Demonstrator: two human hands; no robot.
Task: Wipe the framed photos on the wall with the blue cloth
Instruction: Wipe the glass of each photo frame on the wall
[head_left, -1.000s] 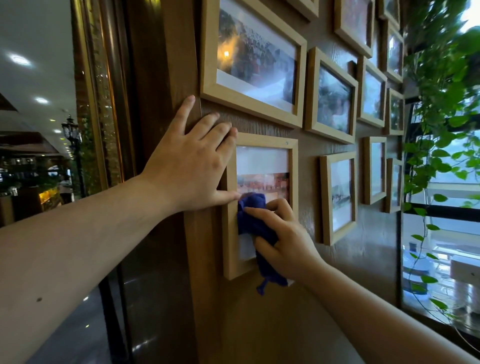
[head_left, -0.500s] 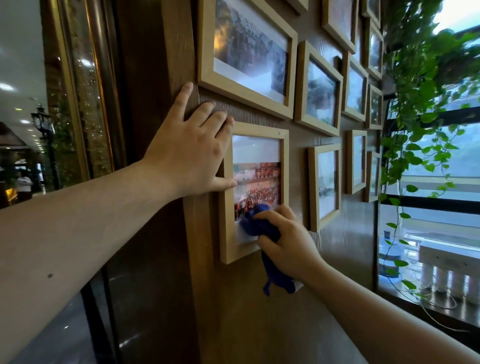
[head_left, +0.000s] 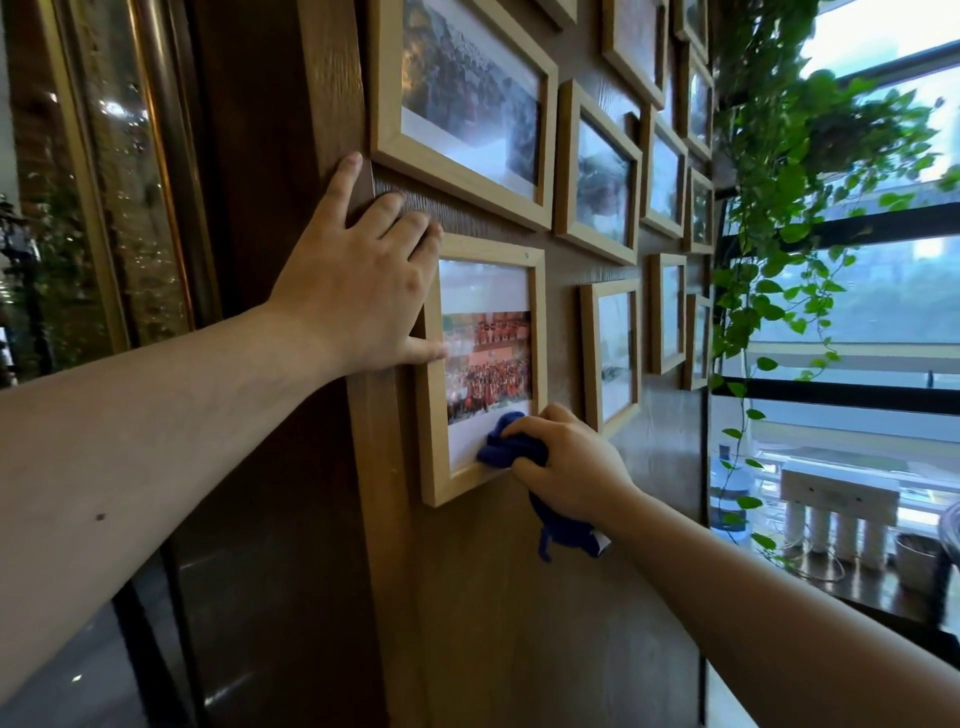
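Observation:
Several light wooden framed photos hang on a dark wood wall. The lower-left framed photo (head_left: 485, 358) shows a crowd in red. My left hand (head_left: 358, 280) lies flat, fingers spread, on the wall and on that frame's upper-left corner, thumb on its left rail. My right hand (head_left: 569, 467) is closed on the bunched blue cloth (head_left: 506, 447) and presses it on the glass at the frame's lower-right corner. A tail of the cloth hangs below my wrist. A larger framed photo (head_left: 467, 98) hangs just above.
More frames (head_left: 602, 171) run to the right along the wall. Trailing green vines (head_left: 779, 208) hang by the window at right. A ledge below the window holds a water bottle (head_left: 727, 493) and white cylinders (head_left: 836, 525). A gold-trimmed glass panel (head_left: 119, 182) stands at left.
My right hand has slid the blue cloth down the glass from the photo's middle to its lower-right corner, uncovering the picture. My left hand has stayed on the frame.

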